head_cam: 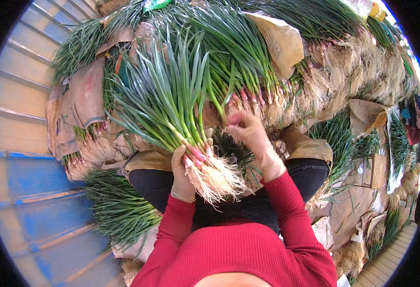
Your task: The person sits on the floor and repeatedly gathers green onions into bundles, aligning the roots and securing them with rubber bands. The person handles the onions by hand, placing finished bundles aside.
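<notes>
My left hand (182,175), in a thin pale glove, grips a bunch of green garlic (192,140) near its base. Long green leaves fan upward from it; pinkish-purple stem bases and pale stringy roots (217,179) hang towards my lap. To the right of the bunch is my gloved right hand (247,134), thumb and fingers drawn together. A loose yellowish-green leaf (216,102) runs down to its fingertips and appears pinched there. Just beyond this hand, a row of more green garlic (245,71) lies with its roots towards me.
Piled green garlic (331,53) with dense roots stretches across the far right. Sacking (88,91) covers part of the left heap. Another bunch (124,208) lies by my left knee. A ribbed blue-and-tan metal wall (45,179) borders the left. A small wooden stool (376,170) lies at right.
</notes>
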A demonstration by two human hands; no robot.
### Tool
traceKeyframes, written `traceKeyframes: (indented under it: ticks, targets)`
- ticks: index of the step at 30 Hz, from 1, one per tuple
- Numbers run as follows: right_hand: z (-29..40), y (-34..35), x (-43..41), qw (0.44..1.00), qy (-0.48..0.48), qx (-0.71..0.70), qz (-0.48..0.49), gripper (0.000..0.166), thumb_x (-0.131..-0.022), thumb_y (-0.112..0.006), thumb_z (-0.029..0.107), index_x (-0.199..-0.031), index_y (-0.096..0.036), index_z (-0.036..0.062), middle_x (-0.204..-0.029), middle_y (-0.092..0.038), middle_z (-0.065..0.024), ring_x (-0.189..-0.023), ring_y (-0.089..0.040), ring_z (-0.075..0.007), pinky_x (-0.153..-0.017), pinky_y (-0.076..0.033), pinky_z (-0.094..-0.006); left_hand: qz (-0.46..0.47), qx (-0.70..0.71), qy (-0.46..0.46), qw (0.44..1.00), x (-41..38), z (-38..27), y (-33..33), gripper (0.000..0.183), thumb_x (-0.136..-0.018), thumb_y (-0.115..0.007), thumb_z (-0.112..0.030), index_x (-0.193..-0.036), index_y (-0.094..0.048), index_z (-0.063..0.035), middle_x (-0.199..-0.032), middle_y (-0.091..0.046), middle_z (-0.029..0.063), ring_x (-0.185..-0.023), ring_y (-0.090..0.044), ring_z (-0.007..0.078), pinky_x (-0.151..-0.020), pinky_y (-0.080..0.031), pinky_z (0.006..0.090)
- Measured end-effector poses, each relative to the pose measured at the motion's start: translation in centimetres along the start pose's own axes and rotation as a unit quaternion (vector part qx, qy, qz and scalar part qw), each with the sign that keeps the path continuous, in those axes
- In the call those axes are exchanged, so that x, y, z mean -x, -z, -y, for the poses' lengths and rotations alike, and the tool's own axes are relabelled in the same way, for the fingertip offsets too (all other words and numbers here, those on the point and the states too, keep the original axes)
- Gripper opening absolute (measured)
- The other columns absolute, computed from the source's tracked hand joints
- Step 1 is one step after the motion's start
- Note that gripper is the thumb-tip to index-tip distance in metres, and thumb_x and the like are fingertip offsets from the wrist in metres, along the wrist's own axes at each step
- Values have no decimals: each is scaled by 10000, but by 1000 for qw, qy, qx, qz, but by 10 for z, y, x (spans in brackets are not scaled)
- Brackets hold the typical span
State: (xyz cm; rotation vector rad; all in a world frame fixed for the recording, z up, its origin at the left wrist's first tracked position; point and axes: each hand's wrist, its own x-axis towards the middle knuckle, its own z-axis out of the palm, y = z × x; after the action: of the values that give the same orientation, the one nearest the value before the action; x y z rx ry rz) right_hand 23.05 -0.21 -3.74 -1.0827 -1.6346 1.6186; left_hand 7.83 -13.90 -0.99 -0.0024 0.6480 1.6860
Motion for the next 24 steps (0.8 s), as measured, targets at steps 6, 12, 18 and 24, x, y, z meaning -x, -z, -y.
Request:
traceKeyframes:
  ticks: [6,12,18,24]
  targets:
    - [6,-19,45,997,-15,-35,72,107,-798,-672,55,-866,-608,3,-816,-631,-35,-780,-561,-118,-736,-462,-260,91,-71,13,993,-19,3,8,591,-760,-586,-273,-1251,-455,28,-1104,-597,190,-982,-599,303,-871,-490,430]
    - [12,-12,24,948,175,252,-89,221,-798,-595,32,-1016,-587,65,-999,-638,-137,-870,-618,-344,-730,-505,-398,56,-26,5,998,-10,1,0,601,-754,-609,-278,-1267,-448,-10,-1096,-606,155,-1062,-570,331,-961,-436,469]
    - [-2,-34,2,934,251,254,12,97,-813,-625,100,-863,-612,18,-850,-652,-101,-730,-625,-259,-656,-481,-347,39,1,-21,999,-4,0,-10,594,-767,-603,-307,-1264,-463,-13,-1051,-617,136,-985,-594,288,-910,-463,426]
    - [-93,-20,17,970,-26,172,168,185,-849,-579,147,-986,-646,43,-909,-683,-109,-772,-644,-225,-722,-485,-332,75,56,9,996,-5,-1,-5,576,-798,-572,-373,-1272,-471,-61,-1111,-605,100,-1051,-565,265,-918,-446,408]
